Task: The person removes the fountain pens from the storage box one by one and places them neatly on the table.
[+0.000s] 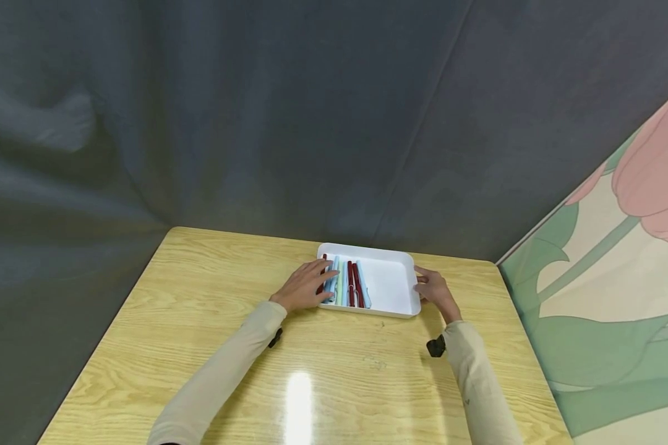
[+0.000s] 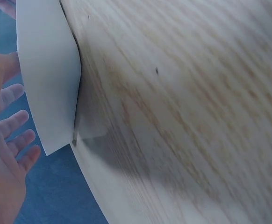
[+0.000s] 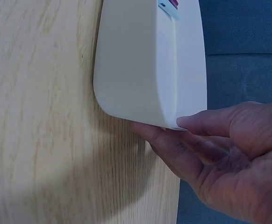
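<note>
A shallow white tray point(image 1: 391, 287) lies near the table's far edge. Slim pen-like sticks line its left half: dark red sticks point(image 1: 359, 285), light blue ones point(image 1: 334, 264) and a pale green one point(image 1: 339, 283). My left hand point(image 1: 305, 286) reaches over the tray's left end, fingers loosely spread above the leftmost sticks, partly hiding them. In the left wrist view its thumb overlaps the rim, and the other fingers curve loosely. At the opposite end my right hand point(image 1: 434, 289) pinches the rim, thumb on top and fingers against the outer wall, as the right wrist view shows.
The wooden table point(image 1: 211, 309) ends just behind the tray at a dark grey curtain point(image 1: 289, 123). To the right stands a panel with a flower print point(image 1: 618, 278). Dark straps point(image 1: 436, 347) sit at both wrists.
</note>
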The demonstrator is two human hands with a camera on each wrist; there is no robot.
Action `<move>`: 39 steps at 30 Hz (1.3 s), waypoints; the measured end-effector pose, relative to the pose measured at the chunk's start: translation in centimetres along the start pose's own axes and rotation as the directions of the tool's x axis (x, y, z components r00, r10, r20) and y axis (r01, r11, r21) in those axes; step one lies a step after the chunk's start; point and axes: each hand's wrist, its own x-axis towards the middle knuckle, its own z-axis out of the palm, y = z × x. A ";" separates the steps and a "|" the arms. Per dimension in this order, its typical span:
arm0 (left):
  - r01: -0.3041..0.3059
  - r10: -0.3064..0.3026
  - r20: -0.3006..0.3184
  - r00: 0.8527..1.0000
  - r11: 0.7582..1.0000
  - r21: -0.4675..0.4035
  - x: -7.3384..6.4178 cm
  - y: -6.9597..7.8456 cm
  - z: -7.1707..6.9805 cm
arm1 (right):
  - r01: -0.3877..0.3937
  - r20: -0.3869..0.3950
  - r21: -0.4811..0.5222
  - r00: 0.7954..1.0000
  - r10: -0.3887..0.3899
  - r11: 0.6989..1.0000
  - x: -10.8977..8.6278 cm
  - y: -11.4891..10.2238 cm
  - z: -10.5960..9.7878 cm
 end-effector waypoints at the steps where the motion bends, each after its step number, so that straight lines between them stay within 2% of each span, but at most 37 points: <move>1: -0.005 0.005 -0.001 1.000 1.000 -0.005 0.0 0.0 0.0 | 0.000 -0.001 0.000 1.000 0.000 1.000 0.0 0.0 0.0; 11: -0.028 0.027 -0.043 0.999 0.999 -0.021 0.0 0.2 0.4 | 0.014 0.005 0.057 1.000 -0.014 0.998 0.0 0.0 0.6; 18: 0.010 -0.010 -0.003 1.000 0.998 -0.070 0.2 0.3 0.4 | 0.011 -0.011 0.076 1.000 -0.011 0.997 -0.2 -0.8 1.6; 24: 0.050 -0.050 0.012 0.999 0.998 -0.040 0.4 0.3 0.7 | 0.011 -0.024 0.059 1.000 -0.010 0.998 -0.3 -0.8 1.8; 28: 0.078 -0.078 -0.004 0.997 0.997 -0.017 0.6 0.7 0.8 | 0.002 -0.027 0.052 1.000 -0.001 0.999 -0.2 -0.7 1.8; 34: 0.089 -0.086 -0.038 0.996 0.993 0.082 1.1 1.5 1.1 | -0.012 -0.044 0.028 0.999 0.013 1.000 -0.1 -0.6 1.9; 39: 0.125 -0.124 -0.018 0.992 0.986 0.113 1.5 2.0 1.1 | -0.014 -0.032 0.032 0.999 0.015 0.999 -0.1 -0.5 1.8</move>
